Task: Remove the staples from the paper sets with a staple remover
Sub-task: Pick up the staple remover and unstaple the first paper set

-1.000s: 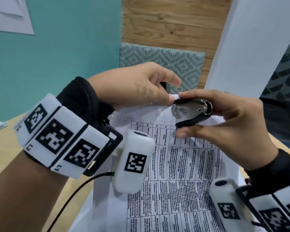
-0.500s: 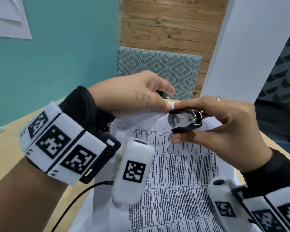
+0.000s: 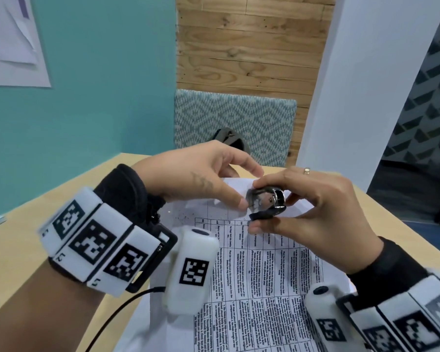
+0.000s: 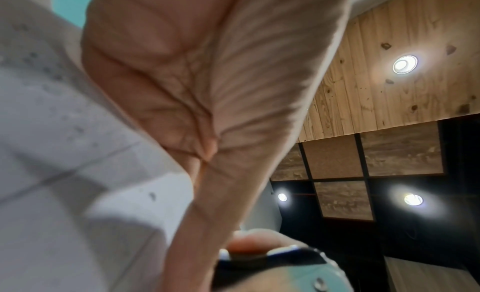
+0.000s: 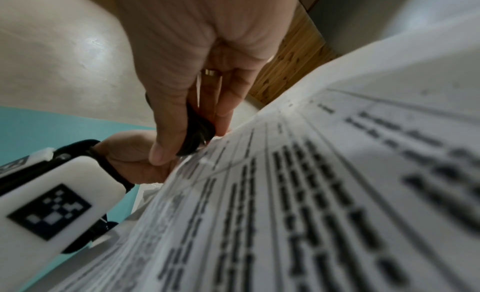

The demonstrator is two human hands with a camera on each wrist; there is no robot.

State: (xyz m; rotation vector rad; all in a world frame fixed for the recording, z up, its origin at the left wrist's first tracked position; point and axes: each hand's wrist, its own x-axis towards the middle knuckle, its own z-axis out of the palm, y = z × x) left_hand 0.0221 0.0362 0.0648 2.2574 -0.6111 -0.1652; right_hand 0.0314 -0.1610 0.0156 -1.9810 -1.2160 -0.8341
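Right hand (image 3: 323,214) pinches the remover (image 3: 266,203), thumb below and fingers above, at the far edge of the paper set (image 3: 259,288); remover sits over the far-left corner, its jaws facing left and hidden against the sheet. Left hand (image 3: 196,174) holds that corner, thumb tip pressed on the sheet just beside the remover, other fingers curled behind the far edge; staple itself not visible. Risks, as judged: thumb so near the jaws could get nipped; a slanted bite could tear the corner; a freed staple may drop onto the table (image 3: 23,237).
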